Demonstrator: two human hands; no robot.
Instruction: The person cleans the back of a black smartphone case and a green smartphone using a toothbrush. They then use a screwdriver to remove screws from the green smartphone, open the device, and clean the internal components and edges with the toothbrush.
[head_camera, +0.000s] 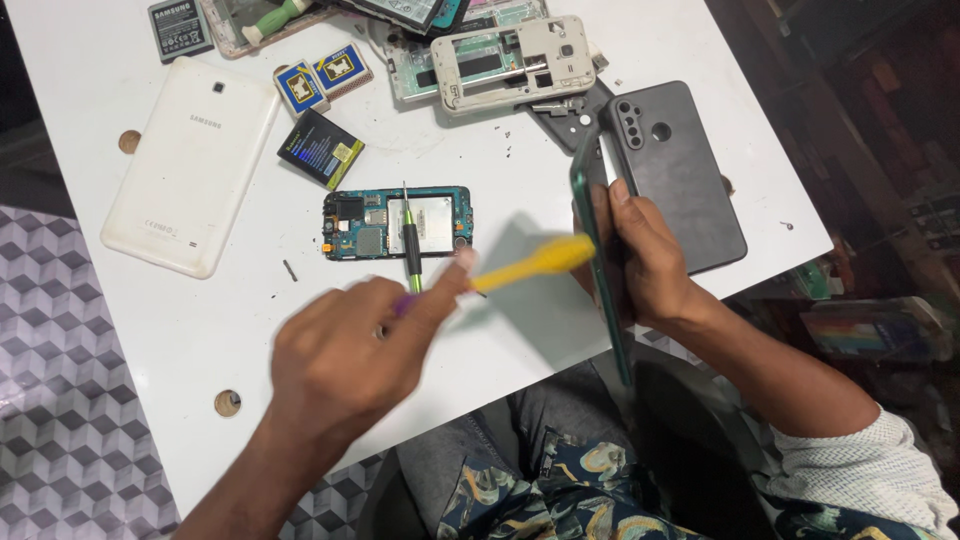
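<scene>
Left hand (350, 355), at 7 o'clock of the frame, is closed in a fist-like pinch around the purple handle end of a yellow toothbrush (535, 262); the hand and brush are motion-blurred. The brush's long axis runs from the fingers toward 2 o'clock, its head end pointing at the phone edge held by the other hand.

Right hand (640, 262), at 3 o'clock of the left hand, is wrapped around a thin dark-green smartphone (600, 250) held on edge, fingers curled over its upper portion. The phone's long axis runs roughly 12 to 6 o'clock, its lower end hanging past the table's near edge above the lap.

Just beyond the right hand, at 1 o'clock, lies a dark grey back cover (680, 170) with its camera strip toward 11 o'clock. At 12 o'clock of the left hand, a circuit board in a frame (397, 222) lies flat with a green-handled screwdriver (410, 240) across it, axis near vertical. Bare white table (200, 320) lies between the left hand and the near edge at 7 o'clock. Farther out at 10 o'clock lies a white tablet (190, 165); at 11 o'clock a black battery (320, 148); at 12 o'clock, along the far edge, a pile of phone frames (515, 60).
</scene>
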